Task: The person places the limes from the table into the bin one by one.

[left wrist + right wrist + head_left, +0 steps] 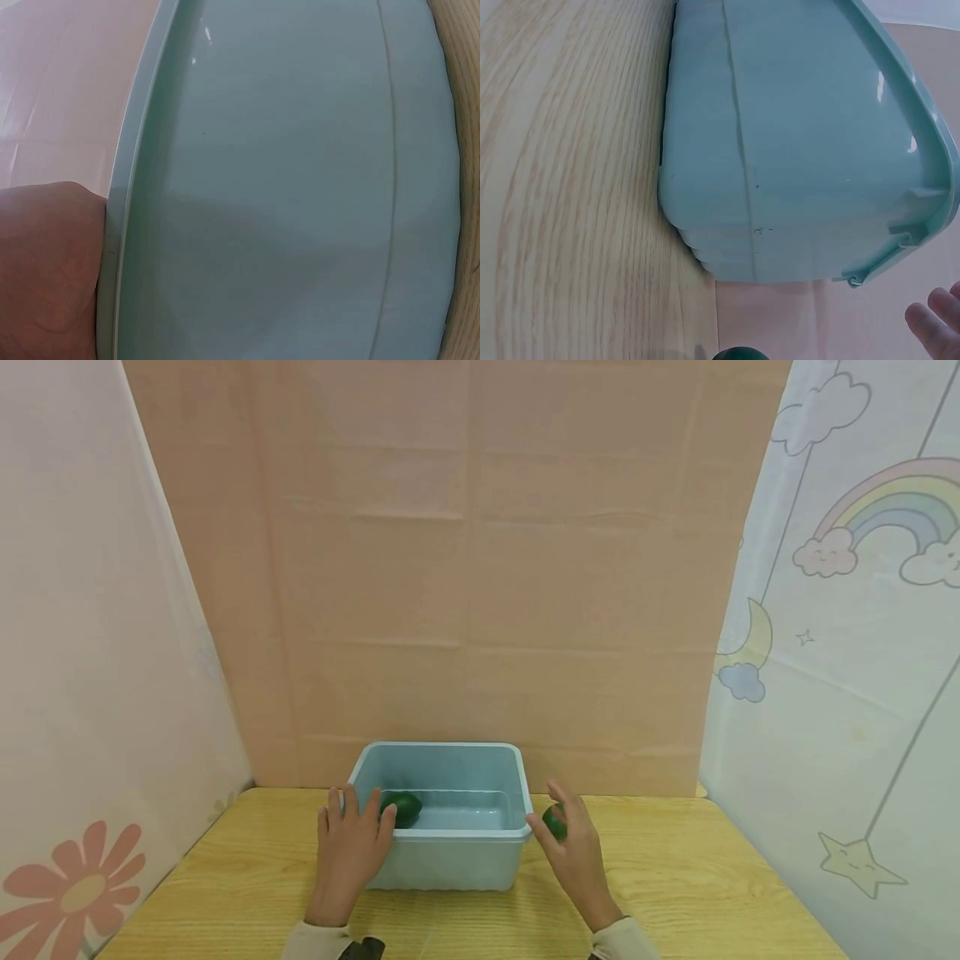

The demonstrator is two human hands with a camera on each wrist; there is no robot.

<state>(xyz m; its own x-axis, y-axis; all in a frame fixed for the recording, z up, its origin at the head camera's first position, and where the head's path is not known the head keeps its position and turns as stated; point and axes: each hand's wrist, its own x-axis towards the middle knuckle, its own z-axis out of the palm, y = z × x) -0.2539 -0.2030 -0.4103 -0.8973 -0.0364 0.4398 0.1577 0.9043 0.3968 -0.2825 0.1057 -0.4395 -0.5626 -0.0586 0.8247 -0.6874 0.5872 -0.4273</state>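
A pale blue plastic bin [457, 863] stands on the table. Inside it, toward the left, lies a smooth dark green oval fruit [405, 808], like a lime or small avocado. My left hand [351, 852] rests over the bin's front left corner, fingers spread and thumb close to that fruit; the left wrist view has part of this hand at the rim [124, 187]. My right hand [573, 847] is just right of the bin with thumb and fingers apart. Between them shows a second green fruit [555, 821], whose top edges into the right wrist view.
The wood-grain table [675, 877] extends on both sides of the bin. A brown backdrop [480, 610] rises behind it, with a pale left curtain [97, 610] and a patterned right curtain [825, 735] at the sides.
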